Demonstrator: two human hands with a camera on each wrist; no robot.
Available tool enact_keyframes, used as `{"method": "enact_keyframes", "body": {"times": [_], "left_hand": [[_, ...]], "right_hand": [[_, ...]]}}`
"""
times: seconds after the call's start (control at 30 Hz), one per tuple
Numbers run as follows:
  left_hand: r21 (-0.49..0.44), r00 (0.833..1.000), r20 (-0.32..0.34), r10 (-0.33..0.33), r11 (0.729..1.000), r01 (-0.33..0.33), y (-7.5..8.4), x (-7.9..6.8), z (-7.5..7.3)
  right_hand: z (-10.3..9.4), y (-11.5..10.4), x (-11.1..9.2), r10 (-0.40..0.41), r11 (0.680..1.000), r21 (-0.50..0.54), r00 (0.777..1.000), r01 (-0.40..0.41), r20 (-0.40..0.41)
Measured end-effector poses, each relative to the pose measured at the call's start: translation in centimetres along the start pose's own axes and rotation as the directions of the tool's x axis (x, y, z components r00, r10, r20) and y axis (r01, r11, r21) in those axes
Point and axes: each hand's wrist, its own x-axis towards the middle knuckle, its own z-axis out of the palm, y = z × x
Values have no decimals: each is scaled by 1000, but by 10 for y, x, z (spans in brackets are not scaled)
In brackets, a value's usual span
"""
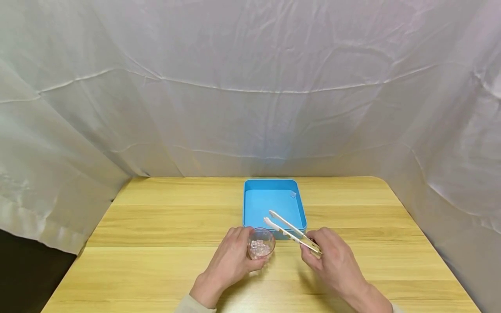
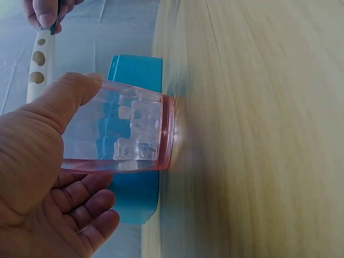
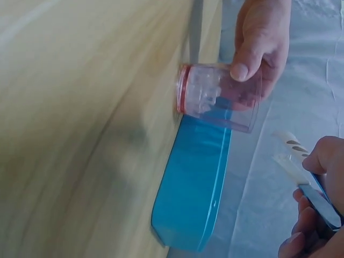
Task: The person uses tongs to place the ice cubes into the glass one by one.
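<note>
My left hand (image 1: pixel 231 258) grips a clear, pink-tinted cup (image 2: pixel 91 134) near its rim, thumb on one side and fingers on the other. The cup stands upright on the table and holds several clear cubes (image 2: pixel 142 121) that look like ice. In my right hand (image 1: pixel 332 256) is a pair of tongs (image 1: pixel 287 227) with pale, brown-spotted tips and metal arms. The tong tips stand apart with nothing visible between them, over the near edge of a blue tray (image 1: pixel 270 204). One clear cube (image 1: pixel 293 194) lies in the tray's far right corner.
The blue tray sits just beyond the cup on a light wood table (image 1: pixel 156 226). Pale grey curtains (image 1: pixel 250 108) hang behind the table and along both sides. At the lower left, a dark gap (image 1: pixel 31 269) shows beyond the table's edge.
</note>
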Motion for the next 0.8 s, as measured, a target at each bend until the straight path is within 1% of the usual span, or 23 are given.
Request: {"method": "enact_keyframes", "body": {"times": [0.13,0.3,0.43,0.57,0.63,0.8], "left_hand": [[-2,1000,14,-14,1000,14,0,0,0],[-5,999,27,-27,1000,27,1,0,0],[-1,999,31,-31,1000,31,1,1,0],[-5,998,37,-47,999,47,1,1,0],[-8,998,40,-56,998,57,1,1,0],[-12,997,43,-62,998,62,1,0,1]], "right_hand": [[0,5,6,70,997,-31,997,-70,17],[3,17,19,125,989,-79,992,-124,6],[7,28,30,117,984,-131,993,-117,-5],[12,35,40,99,975,-203,995,-91,28],[16,38,42,108,968,-235,992,-91,59],[26,43,45,118,957,-275,990,-92,80]]}}
